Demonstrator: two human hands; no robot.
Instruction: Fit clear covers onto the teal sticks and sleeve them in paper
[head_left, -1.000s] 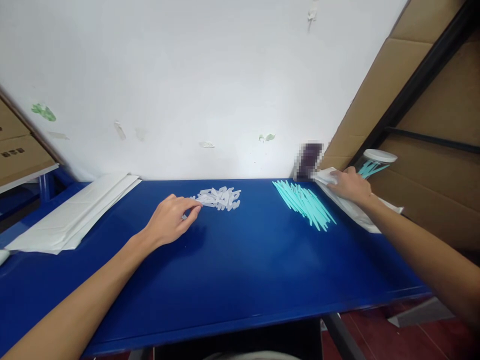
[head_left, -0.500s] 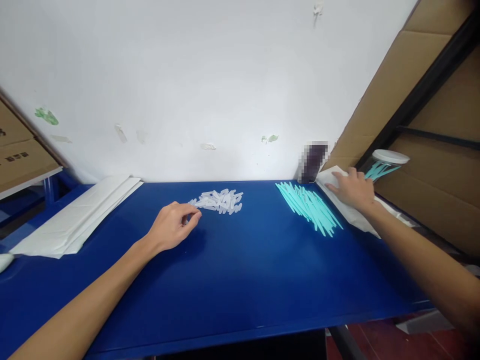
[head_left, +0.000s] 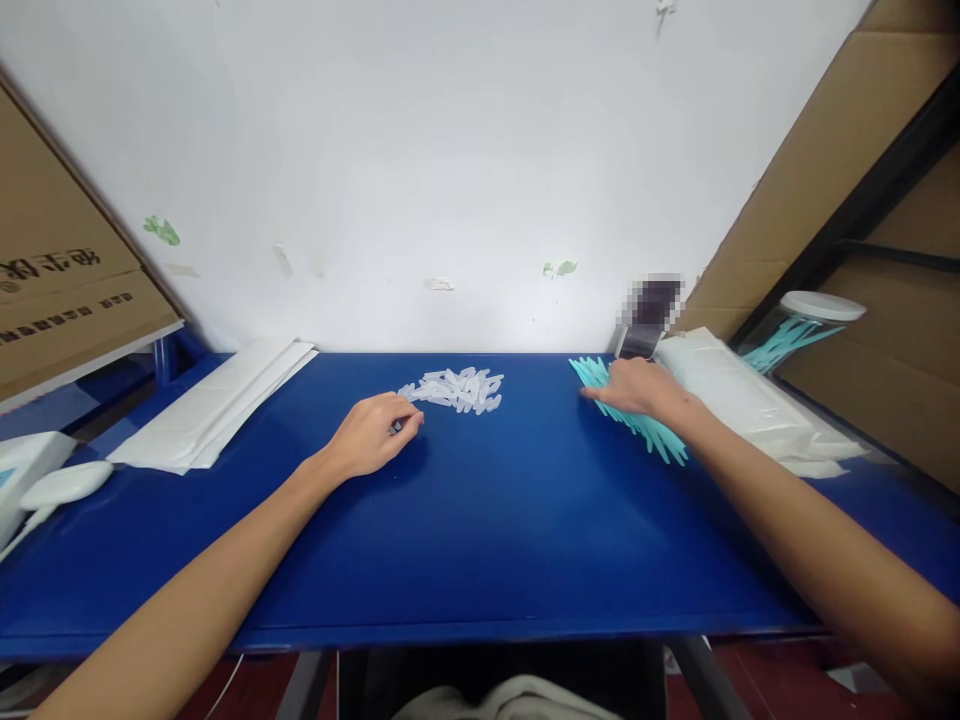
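A small heap of clear plastic caps lies at the back middle of the blue table. My left hand rests just in front of the heap, its fingers pinched together on a small clear piece. A fan of teal plastic sticks lies to the right. My right hand lies on top of the sticks with its fingers curled down onto them. A stack of white packets sits right of the sticks.
White paper sleeves lie at the back left. A white device sits at the far left edge. Cardboard boxes stand on the left, cardboard panels on the right. A white-lidded holder with teal sticks stands at the far right.
My right hand has left the white packets and moved left onto the teal sticks. My left hand drew back slightly from the cap heap, fingers pinched. The view shifted left.
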